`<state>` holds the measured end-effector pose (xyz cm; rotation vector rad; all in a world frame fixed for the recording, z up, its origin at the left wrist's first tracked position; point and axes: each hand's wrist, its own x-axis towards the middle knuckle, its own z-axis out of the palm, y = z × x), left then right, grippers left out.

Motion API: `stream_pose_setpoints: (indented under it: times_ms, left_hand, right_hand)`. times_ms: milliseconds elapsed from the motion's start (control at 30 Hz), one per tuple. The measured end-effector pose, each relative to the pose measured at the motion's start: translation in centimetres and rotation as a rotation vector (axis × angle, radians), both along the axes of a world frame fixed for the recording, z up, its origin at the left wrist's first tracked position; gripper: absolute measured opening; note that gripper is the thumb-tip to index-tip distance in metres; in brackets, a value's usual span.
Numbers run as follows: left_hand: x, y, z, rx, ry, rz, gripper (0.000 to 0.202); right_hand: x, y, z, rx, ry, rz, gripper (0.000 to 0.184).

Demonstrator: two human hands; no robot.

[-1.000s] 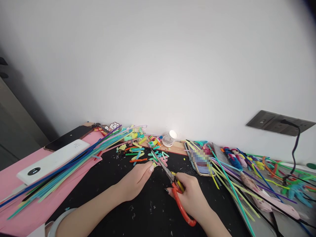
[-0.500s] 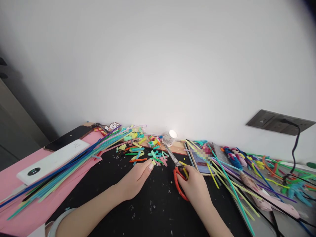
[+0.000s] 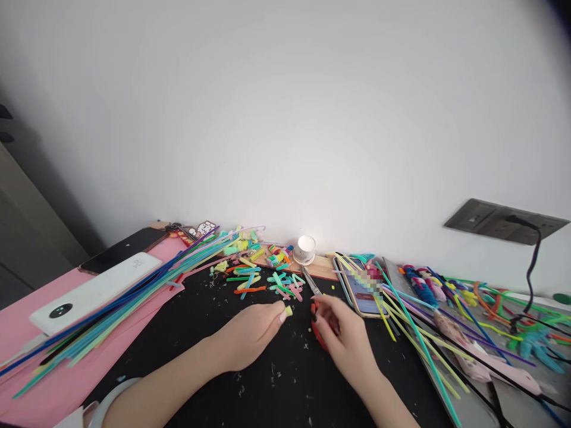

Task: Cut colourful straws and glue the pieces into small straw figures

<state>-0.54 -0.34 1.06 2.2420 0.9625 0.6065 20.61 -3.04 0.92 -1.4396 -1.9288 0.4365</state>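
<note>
My left hand [image 3: 252, 333] rests on the black mat [image 3: 267, 386] and pinches a small yellow cut piece [image 3: 288, 310] between thumb and forefinger. My right hand [image 3: 345, 339] lies just right of it, fingertips close to the yellow piece and smeared by motion. Red-handled scissors [image 3: 311, 280] lie on the mat with their blades pointing away toward the wall. Their red handles [image 3: 317, 340] are mostly hidden under my right hand. I cannot tell whether that hand grips them.
A pile of short coloured pieces [image 3: 267, 276] and a small white cup [image 3: 306, 248] lie beyond the hands. A phone [image 3: 363, 294] and long coloured sticks [image 3: 423, 339] lie right. Left are a stick bundle [image 3: 134, 291], white power bank [image 3: 93, 291] and pink paper [image 3: 49, 380].
My right hand moved the scissors up and right, laid them on the mat, then shifted left toward my left hand. My left hand lifted a yellow piece away from the pile.
</note>
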Motion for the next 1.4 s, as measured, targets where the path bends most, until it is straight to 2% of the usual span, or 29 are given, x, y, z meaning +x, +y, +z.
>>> stream_pose_setpoints:
  times_ms: [33, 100, 200, 300, 400, 467, 533, 633, 700, 767, 900, 1000, 1167, 1300, 1400]
  left_hand:
    - [0.1, -0.1, -0.1, 0.040, 0.061, -0.039, 0.029]
    - [0.3, -0.3, -0.2, 0.117, 0.166, -0.104, 0.026]
    - [0.7, -0.7, -0.1, 0.211, 0.278, -0.158, 0.022]
    - [1.0, -0.9, -0.3, 0.259, 0.337, -0.169, 0.023]
    - [1.3, -1.0, -0.5, 0.253, 0.332, -0.144, 0.025]
    - [1.4, -0.9, -0.5, 0.216, 0.265, -0.115, 0.025]
    - [1.3, -0.6, -0.5, 0.114, 0.133, -0.090, 0.024]
    - [1.2, 0.0, -0.7, -0.193, -0.141, -0.057, 0.017]
    - [1.3, 0.4, -1.1, -0.420, -0.345, -0.030, 0.032]
    - [1.4, 0.6, -1.4, -0.553, -0.517, -0.009, 0.045]
    - [1.9, 0.7, -1.9, -0.704, -0.680, 0.015, 0.041]
    - [2.0, 0.6, -2.0, -0.708, -0.721, 0.017, 0.033]
    - [2.0, 0.4, -1.8, -0.589, -0.700, 0.032, 0.018]
    - [2.0, 0.3, -1.3, -0.506, -0.677, -0.002, 0.033]
    - [1.9, 0.3, -1.0, -0.511, -0.670, -0.016, 0.039]
  right_hand:
    - [-0.4, -0.3, 0.0, -0.053, 0.044, 0.089, 0.023]
    - [-1.1, -0.6, -0.3, -0.149, 0.151, 0.173, 0.019]
    - [-1.8, -0.6, -0.9, -0.297, 0.345, 0.177, 0.007]
    - [-2.1, -0.5, -1.2, -0.398, 0.521, 0.173, 0.017]
    - [-2.3, -0.4, -1.2, -0.406, 0.600, 0.172, 0.023]
    - [-2.3, -0.3, -1.3, -0.391, 0.637, 0.161, 0.025]
    - [-2.3, -0.2, -1.4, -0.379, 0.698, 0.144, 0.026]
    - [-2.1, 0.1, -1.4, -0.391, 0.853, 0.077, 0.026]
    - [-2.0, 0.2, -1.4, -0.421, 0.980, 0.038, 0.025]
    - [-1.9, 0.2, -1.4, -0.474, 1.095, 0.040, 0.023]
    - [-2.1, 0.1, -1.4, -0.586, 1.212, 0.094, 0.021]
    - [-2.4, -0.1, -1.5, -0.617, 1.255, 0.114, 0.020]
    - [-2.9, -0.2, -1.5, -0.663, 1.320, 0.108, 0.021]
    - [-3.0, -0.3, -1.4, -0.723, 1.311, 0.104, 0.022]
    - [-2.9, -0.3, -1.1, -0.762, 1.264, 0.132, 0.023]
